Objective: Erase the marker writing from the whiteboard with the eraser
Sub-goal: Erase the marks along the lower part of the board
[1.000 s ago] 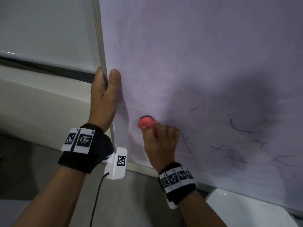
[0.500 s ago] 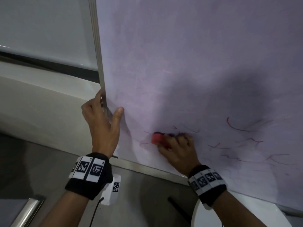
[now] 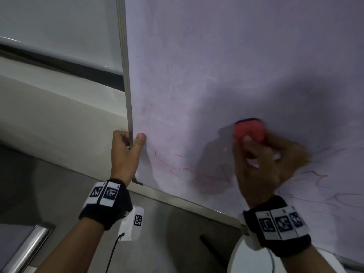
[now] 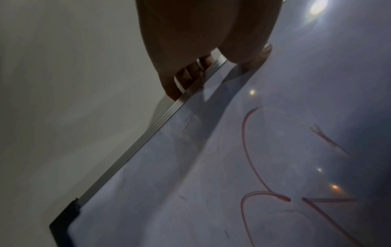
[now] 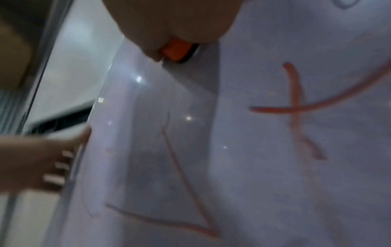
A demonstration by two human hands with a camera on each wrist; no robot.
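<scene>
The whiteboard [image 3: 226,66] fills the right of the head view, with faint red marker strokes [image 3: 177,168] low on it. My right hand [image 3: 262,160] grips a red eraser [image 3: 249,130] with a black pad and presses it flat to the board above the strokes. My left hand [image 3: 126,152] grips the board's metal left edge [image 3: 124,75], thumb on the front face. In the left wrist view red strokes [image 4: 249,150] lie below my left hand [image 4: 201,50]. The right wrist view shows the eraser [image 5: 176,51] under my right hand [image 5: 169,23], with a red cross-like stroke [image 5: 296,107] below.
A white ledge and wall [image 3: 49,105] stand left of the board. Grey floor [image 3: 59,184] lies below, with a metal rail [image 3: 29,249] at the lower left, a white tagged block [image 3: 134,223] with a cable, and a white round object [image 3: 250,259] under my right wrist.
My right hand has carried the eraser to the right and upward across the board. My left hand has slid down the board's left edge.
</scene>
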